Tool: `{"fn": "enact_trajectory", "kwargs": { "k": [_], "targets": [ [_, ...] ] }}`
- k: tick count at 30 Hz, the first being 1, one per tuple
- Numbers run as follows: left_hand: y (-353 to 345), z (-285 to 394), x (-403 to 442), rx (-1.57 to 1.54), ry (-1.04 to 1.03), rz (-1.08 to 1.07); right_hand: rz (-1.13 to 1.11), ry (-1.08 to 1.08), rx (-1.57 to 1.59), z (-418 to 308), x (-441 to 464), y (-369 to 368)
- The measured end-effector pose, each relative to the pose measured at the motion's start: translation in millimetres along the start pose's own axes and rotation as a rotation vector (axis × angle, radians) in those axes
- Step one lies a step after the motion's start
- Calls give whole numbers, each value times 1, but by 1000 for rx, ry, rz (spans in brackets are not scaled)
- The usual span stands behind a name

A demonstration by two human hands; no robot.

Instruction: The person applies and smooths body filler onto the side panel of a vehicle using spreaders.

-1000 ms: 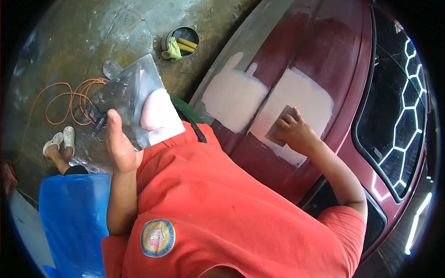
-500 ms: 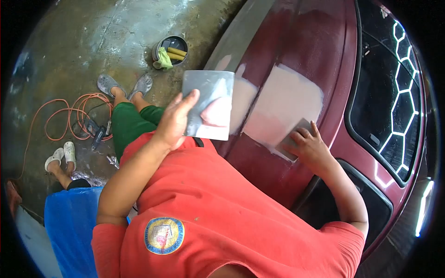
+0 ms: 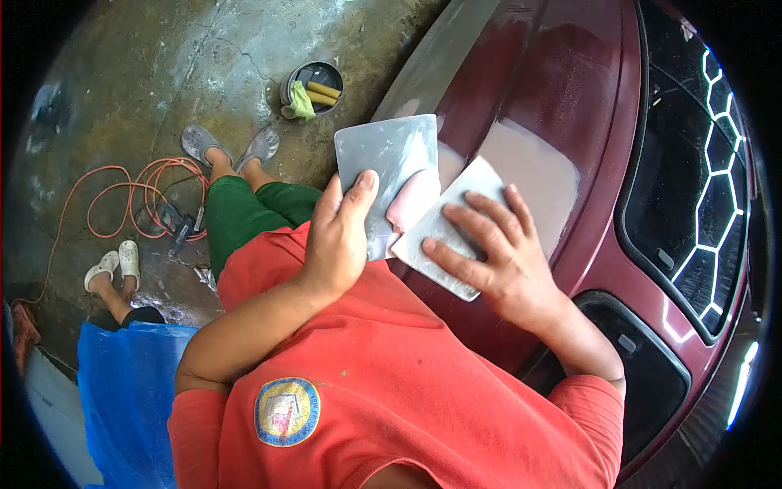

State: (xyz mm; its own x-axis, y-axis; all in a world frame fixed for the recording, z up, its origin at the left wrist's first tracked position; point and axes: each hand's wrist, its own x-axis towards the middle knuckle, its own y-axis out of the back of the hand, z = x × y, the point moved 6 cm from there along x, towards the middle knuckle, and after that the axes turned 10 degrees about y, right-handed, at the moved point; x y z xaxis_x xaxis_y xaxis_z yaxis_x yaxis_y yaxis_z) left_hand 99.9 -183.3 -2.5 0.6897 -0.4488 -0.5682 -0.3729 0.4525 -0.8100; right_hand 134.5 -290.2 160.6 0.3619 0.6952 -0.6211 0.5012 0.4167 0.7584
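My left hand (image 3: 336, 244) grips a flat grey mixing board (image 3: 379, 147), its thumb lying on the upper face. A mound of pink body filler (image 3: 412, 200) sits on the board's right part. Closed on a thin, light-grey rectangular spreader (image 3: 479, 181), my right hand (image 3: 511, 273) has its fingers laid across the upper face. The spreader's left edge meets the board beside the filler. Behind my right hand, a pale filler patch (image 3: 550, 171) covers part of the maroon car panel (image 3: 562, 65).
A dark bucket (image 3: 287, 79) with yellow rolls and a green cloth stands on the wet floor. An orange hose (image 3: 106, 169) lies coiled near a power tool (image 3: 181, 236). Another person in blue (image 3: 130, 391) is at the lower left. The car window (image 3: 684, 163) is on the right.
My right hand has lifted the spreader off the filler patch and brought it left to the board. The board has shifted slightly right and tilted.
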Motion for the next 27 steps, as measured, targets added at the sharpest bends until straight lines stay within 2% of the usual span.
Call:
{"fn": "enact_trajectory", "kwargs": {
  "k": [3, 5, 9, 12, 14, 17, 20, 23, 24, 26, 27],
  "targets": [
    [2, 3, 2, 167, -170, 121, -109, 26, 17, -4, -7, -9],
    [5, 10, 2, 25, -168, 222, -250, 22, -32, 7, -25, -16],
    [25, 30, 0, 43, -273, 100, -552, 1, -193, 62, -72, -73],
    [46, 24, -11, 19, -223, 47, -637, 7, -177, 96, -69, -115],
    [64, 17, -25, 137, -315, 33, -665, 44, -160, 112, -58, -149],
    [77, 12, -29, 139, -269, 197, -702, 84, -157, 124, -40, -190],
    [92, 8, -34, 187, -280, 193, -729, 94, -150, 132, -39, -214],
    [96, 10, -40, 340, -339, 223, -811, 37, -121, 130, -43, -207],
    [102, 11, -43, 484, -389, 258, -847, 10, -107, 126, -45, -199],
    [101, 18, -45, 464, -382, 277, -891, 0, -108, 121, -50, -180],
    [91, 27, -44, 296, -325, 268, -917, -3, -113, 122, -53, -173]
  ]
}}
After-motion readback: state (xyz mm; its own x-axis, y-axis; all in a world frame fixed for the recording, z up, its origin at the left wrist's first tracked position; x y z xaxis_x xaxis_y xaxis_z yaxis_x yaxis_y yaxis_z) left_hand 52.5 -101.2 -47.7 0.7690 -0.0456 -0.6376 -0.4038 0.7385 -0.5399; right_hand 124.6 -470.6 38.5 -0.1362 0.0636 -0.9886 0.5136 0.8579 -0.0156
